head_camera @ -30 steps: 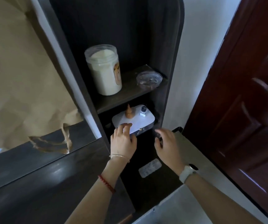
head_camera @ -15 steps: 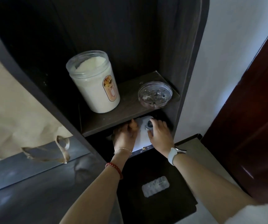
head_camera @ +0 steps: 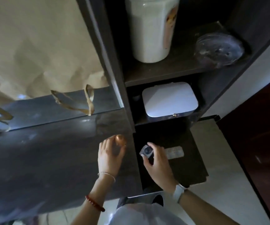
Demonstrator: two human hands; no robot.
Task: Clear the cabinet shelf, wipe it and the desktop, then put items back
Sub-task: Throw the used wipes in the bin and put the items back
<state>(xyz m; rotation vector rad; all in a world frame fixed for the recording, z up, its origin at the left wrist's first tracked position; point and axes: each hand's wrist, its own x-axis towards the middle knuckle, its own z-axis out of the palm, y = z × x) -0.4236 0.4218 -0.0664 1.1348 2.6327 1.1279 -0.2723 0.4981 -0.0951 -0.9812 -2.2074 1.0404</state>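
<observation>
Dark desktop: two hands, left on one brown ornament.

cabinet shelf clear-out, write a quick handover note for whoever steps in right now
Left hand: grip on the small brown cone, over the dark desktop.
Right hand: grip on the small grey cube, above the lower black surface, near the blister pack.
White box sits on the lower shelf, nothing on top of it. Big white jar and clear lid sit on the upper shelf.
Left: set both items down, take out the rest, wipe shelf and desktop, put everything back.
</observation>
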